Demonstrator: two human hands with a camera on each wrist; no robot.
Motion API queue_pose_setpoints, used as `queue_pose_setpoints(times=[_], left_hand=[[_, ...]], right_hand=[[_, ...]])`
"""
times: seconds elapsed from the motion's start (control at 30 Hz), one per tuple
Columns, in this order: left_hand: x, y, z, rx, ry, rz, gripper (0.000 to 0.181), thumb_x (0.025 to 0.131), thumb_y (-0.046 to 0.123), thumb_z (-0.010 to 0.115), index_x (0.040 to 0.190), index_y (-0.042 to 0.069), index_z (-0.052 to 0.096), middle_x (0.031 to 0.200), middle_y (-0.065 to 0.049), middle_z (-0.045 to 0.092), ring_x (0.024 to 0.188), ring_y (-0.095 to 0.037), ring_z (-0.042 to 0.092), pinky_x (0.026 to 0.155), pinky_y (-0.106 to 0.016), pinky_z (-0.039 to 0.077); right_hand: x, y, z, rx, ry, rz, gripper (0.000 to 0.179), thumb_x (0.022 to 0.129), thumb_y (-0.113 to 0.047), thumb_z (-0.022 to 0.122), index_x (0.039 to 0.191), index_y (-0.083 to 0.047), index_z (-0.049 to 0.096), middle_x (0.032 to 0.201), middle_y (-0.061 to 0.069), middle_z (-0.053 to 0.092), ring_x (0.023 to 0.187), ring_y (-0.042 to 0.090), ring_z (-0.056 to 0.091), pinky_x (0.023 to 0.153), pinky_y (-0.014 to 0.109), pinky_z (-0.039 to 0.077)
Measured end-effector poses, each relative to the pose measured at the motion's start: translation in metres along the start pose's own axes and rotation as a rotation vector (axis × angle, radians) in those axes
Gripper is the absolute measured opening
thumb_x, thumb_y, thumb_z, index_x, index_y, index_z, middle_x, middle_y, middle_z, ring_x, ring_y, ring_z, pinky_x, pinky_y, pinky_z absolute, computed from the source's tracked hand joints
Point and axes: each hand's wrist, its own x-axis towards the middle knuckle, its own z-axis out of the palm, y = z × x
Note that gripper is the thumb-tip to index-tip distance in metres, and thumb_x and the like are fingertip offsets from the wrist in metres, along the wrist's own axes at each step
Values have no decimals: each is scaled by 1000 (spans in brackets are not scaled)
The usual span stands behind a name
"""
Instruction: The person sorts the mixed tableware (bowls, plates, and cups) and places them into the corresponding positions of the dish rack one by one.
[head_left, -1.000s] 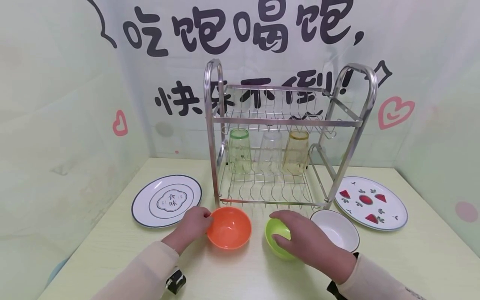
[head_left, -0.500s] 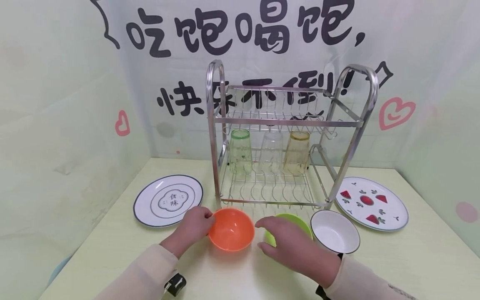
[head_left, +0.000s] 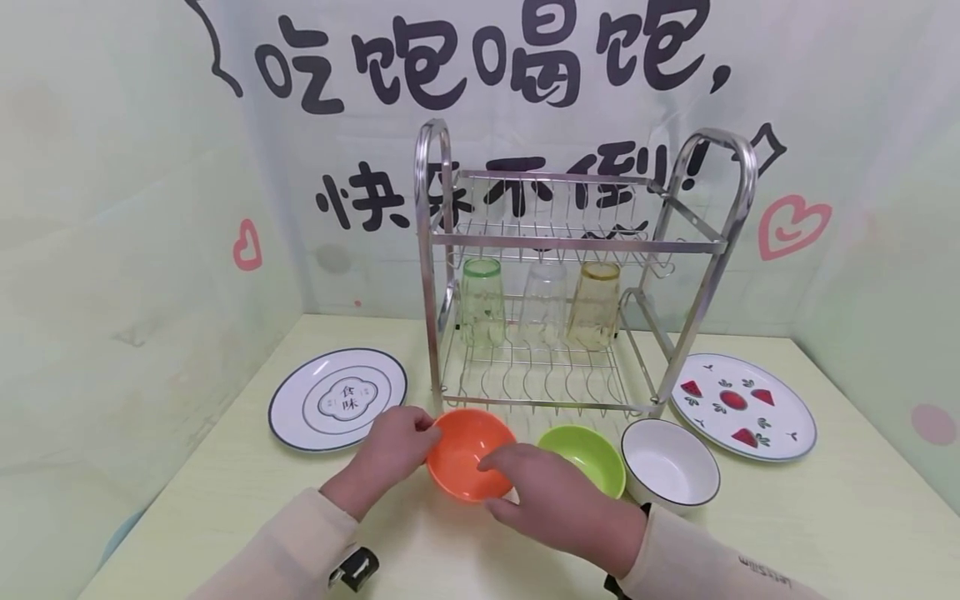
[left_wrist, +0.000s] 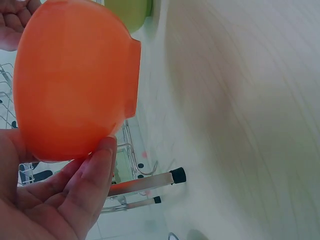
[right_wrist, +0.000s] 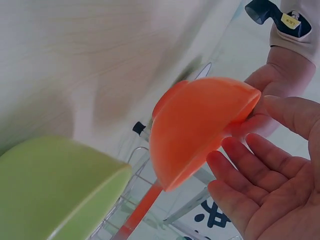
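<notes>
With thumb and fingers, my left hand [head_left: 392, 452] pinches the left rim of an orange bowl [head_left: 461, 457], which faces up in the head view. The left wrist view shows the outside of this bowl [left_wrist: 75, 80] and its foot ring, with the fingers of the left hand [left_wrist: 75, 195] under its side. My right hand [head_left: 551, 504] is at the bowl's right rim, thumb and fingers spread apart and holding nothing. In the right wrist view its fingertips come right up to the orange bowl [right_wrist: 200, 122]. A green bowl [head_left: 583, 450] stands just behind the right hand, partly covered by it.
A white dark-rimmed bowl [head_left: 667, 462] stands right of the green one. Behind is a two-tier metal dish rack [head_left: 577, 244] with a green glass [head_left: 482, 304], a clear glass [head_left: 543, 304] and an amber glass [head_left: 595, 308]. Plates lie left [head_left: 300, 408] and right [head_left: 783, 425].
My right hand has moved left, off the green bowl and over to the orange bowl's right side. The left hand keeps its grip, and the orange bowl has shifted slightly right.
</notes>
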Motion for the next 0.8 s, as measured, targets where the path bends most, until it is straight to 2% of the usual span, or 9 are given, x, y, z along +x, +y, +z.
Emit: queue_pose_setpoints(times=[0.27, 0.43, 0.6, 0.8], left_hand=[[-4, 8, 0, -8, 5, -22, 16, 89, 9, 58, 96, 0, 69, 74, -4, 61, 67, -18, 54, 57, -26, 48], [-8, 12, -2, -16, 22, 1, 15, 89, 8, 57, 92, 0, 69, 71, -4, 60, 65, -18, 52, 54, -26, 45], [-8, 15, -2, -20, 52, 16, 14, 88, 9, 57, 87, 1, 69, 67, -3, 57, 62, -18, 50, 52, -26, 42], [-8, 18, -1, -24, 71, 3, 15, 88, 11, 58, 90, 1, 68, 69, -4, 58, 64, -19, 51, 53, -26, 44]], right_hand=[[6, -6, 3, -2, -16, -20, 26, 86, -18, 70, 110, -7, 68, 102, -1, 69, 87, 10, 62, 78, 24, 53], [11, -8, 6, 13, -19, -42, 23, 87, -17, 69, 107, -8, 70, 98, -3, 70, 82, 8, 62, 76, 22, 52], [15, -11, 9, 17, -2, -65, 12, 87, -17, 68, 97, -11, 70, 82, -10, 65, 69, 2, 53, 66, 18, 47], [21, -17, 10, 40, -17, -33, 3, 88, -16, 67, 89, -13, 69, 67, -13, 55, 59, 2, 44, 57, 16, 41]])
